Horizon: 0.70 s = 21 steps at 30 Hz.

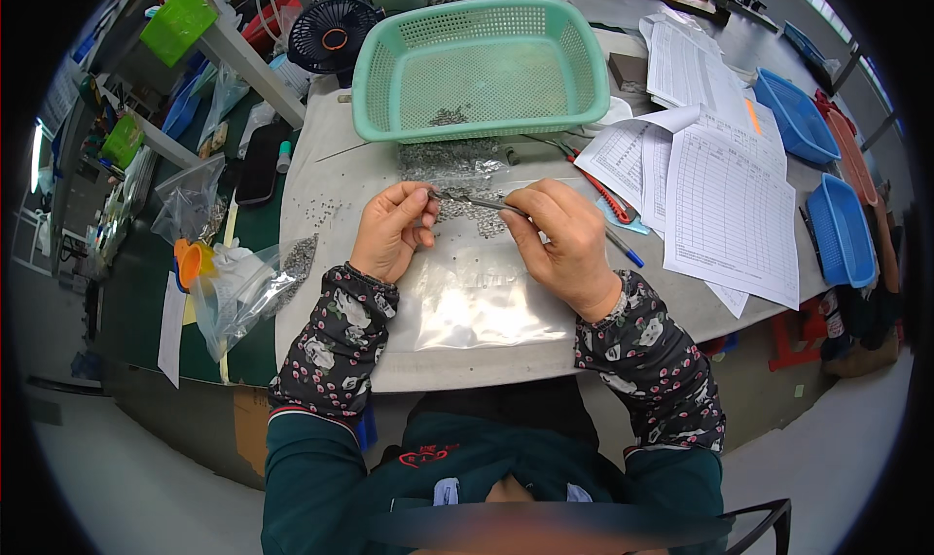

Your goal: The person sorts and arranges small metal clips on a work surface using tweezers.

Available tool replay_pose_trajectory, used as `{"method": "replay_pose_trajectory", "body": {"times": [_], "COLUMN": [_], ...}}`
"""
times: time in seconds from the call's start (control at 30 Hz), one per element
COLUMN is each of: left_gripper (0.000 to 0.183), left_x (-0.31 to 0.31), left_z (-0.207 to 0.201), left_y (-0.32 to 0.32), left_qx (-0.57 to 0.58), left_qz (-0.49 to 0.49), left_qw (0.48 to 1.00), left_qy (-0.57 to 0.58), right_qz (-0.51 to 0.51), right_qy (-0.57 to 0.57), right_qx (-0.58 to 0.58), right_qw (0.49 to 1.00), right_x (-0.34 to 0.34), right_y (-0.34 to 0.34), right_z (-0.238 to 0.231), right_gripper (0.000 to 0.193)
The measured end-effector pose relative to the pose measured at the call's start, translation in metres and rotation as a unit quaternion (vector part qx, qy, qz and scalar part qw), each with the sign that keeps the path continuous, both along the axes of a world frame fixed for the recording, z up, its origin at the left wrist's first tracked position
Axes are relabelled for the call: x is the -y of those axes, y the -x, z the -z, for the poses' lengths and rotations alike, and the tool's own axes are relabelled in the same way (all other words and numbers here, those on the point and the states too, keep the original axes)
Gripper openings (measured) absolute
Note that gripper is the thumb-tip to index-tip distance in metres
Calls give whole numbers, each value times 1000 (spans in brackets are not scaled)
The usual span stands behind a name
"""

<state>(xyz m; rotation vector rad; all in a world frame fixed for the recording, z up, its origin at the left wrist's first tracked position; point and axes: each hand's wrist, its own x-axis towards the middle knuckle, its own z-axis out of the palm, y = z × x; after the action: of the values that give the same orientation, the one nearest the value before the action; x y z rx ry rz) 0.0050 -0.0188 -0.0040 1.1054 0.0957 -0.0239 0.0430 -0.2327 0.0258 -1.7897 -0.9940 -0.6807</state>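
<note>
My left hand (392, 226) is closed in a pinch on a small dark metal part (436, 195), too small to make out well. My right hand (567, 239) grips a slim dark metal tool (488, 204), whose tip reaches the part at my left fingertips. Whether the tool is tweezers or a plain rod I cannot tell. Below the tool, many tiny metal pieces (489, 226) lie spread on a clear plastic bag (486, 307). Just beyond my hands is another clear bag filled with small grey parts (452, 158).
A green perforated basket (574, 117) holds a few small parts. Red-handled pliers (605, 193), a blue-capped pen (626, 248) and printed sheets (732, 219) lie to the right. Leftward are a small fan (334, 37), a black phone (263, 163) and a bag of parts (255, 292).
</note>
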Motion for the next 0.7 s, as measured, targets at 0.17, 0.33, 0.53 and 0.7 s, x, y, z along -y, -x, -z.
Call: {"method": "replay_pose_trajectory", "body": {"times": [0.17, 0.33, 0.53, 0.7], "left_gripper": [15, 13, 11, 10], "left_x": [0, -1, -2, -1], "left_z": [-1, 0, 5, 5], "left_y": [-1, 0, 0, 0], "left_qx": [-7, -1, 24, 53], "left_qz": [12, 4, 0, -24], "left_qw": [1000, 1000, 1000, 996], "left_qy": [22, 14, -18, -71], "right_qz": [-2, 6, 8, 13], "right_qy": [-1, -10, -7, -4], "right_qx": [4, -3, -9, -29], "right_qw": [1000, 1000, 1000, 999], "right_x": [0, -1, -2, -1], "right_y": [0, 1, 1, 3], "right_z": [0, 0, 1, 1], "right_gripper": [13, 12, 11, 9]}}
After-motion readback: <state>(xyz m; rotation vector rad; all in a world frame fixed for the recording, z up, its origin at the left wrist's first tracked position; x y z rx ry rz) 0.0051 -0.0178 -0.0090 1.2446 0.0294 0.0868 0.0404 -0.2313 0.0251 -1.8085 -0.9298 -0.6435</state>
